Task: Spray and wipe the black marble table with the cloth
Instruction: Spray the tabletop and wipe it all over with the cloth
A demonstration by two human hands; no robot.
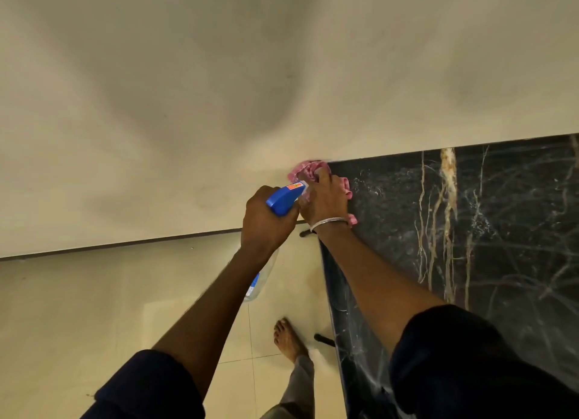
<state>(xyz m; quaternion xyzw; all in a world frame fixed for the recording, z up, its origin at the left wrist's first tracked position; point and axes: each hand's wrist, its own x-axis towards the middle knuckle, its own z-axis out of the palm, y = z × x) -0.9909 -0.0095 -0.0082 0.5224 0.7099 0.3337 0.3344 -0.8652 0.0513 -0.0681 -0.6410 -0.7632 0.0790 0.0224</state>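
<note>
At the far left corner of the black marble table (470,230), against the wall (188,74), we find the pink cloth (308,171) bunched on the stone; the right hand (326,204) lies on top of it, fingers curled into the folds and pressing down, with bits of pink showing past the fingertips and beside the wrist; a thin metal bangle (329,223) circles that wrist. Just to its left, off the table's edge, the left hand (266,223) is wrapped round the neck of the spray bottle (285,198); its blue head points at the cloth and nearly touches the right hand, while the clear body hangs below the fist over the floor (78,309). We see pale veins and whitish streaks across the dark top; both forearms come out of dark sleeves (454,356); the wall is plain cream, the floor is cream tile, and a bare foot (289,340) stands on it close to the table's side.
</note>
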